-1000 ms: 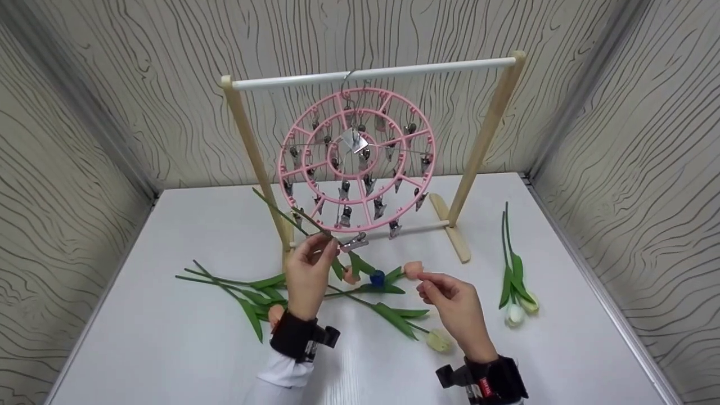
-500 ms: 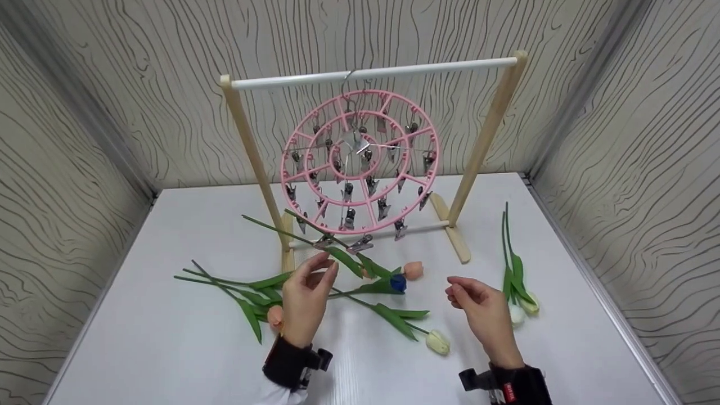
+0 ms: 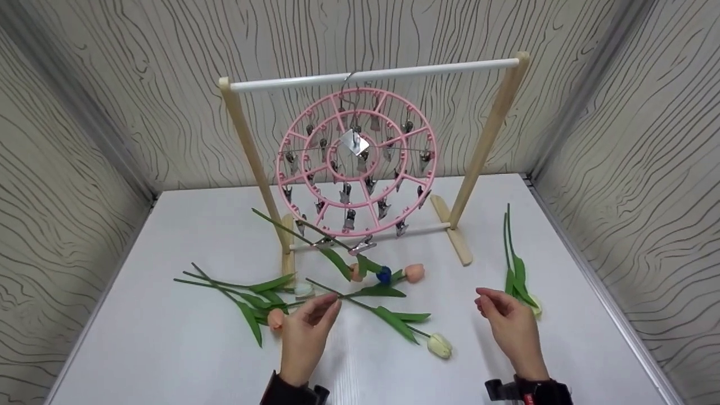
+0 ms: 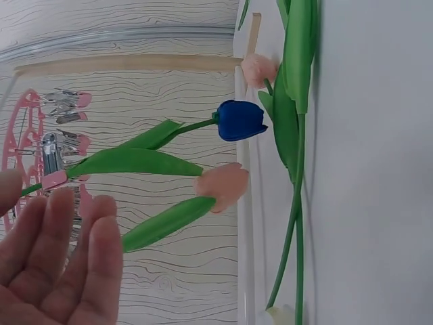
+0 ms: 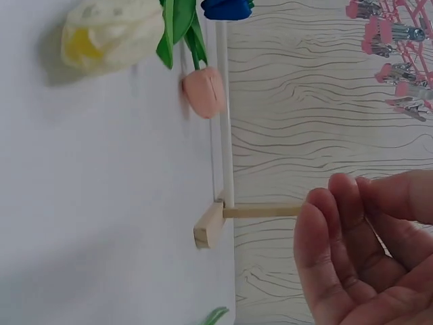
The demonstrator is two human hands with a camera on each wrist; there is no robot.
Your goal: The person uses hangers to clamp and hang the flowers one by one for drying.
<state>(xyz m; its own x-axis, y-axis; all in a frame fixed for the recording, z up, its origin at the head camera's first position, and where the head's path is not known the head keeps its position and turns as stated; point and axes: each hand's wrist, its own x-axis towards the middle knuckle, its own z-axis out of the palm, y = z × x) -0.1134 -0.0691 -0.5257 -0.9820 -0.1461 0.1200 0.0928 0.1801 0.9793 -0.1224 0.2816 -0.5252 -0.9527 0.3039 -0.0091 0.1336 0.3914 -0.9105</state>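
Observation:
My left hand (image 3: pixel 309 336) holds nothing, its fingers loosely bent, below the hanging tulips. My right hand (image 3: pixel 511 332), also holding nothing, is to the right, near a pair of tulips. From clips of the pink round clip hanger (image 3: pixel 368 203) hang a blue tulip (image 3: pixel 383 274) and a peach tulip (image 3: pixel 355 273), heads down. In the left wrist view, a pink-tipped clip (image 4: pixel 54 179) grips a green stem close to my fingers. The blue tulip (image 4: pixel 240 120) and the peach tulip (image 4: pixel 223 187) dangle beyond. In the right wrist view, my fingers (image 5: pixel 312 237) curl near the thumb.
A stand with wooden legs (image 3: pixel 489 140) and a white bar (image 3: pixel 427 71) carries the hanger. On the white table (image 3: pixel 185 225) lie another peach tulip (image 3: pixel 414 273), a cream tulip (image 3: pixel 439 345), a white tulip (image 3: pixel 304 289), a left peach tulip (image 3: pixel 275 318) and tulips at right (image 3: pixel 518 275).
My left hand has released the clipped stem and moved down toward me. My right hand has moved right and down. The hanging tulips and hanger have swung slightly.

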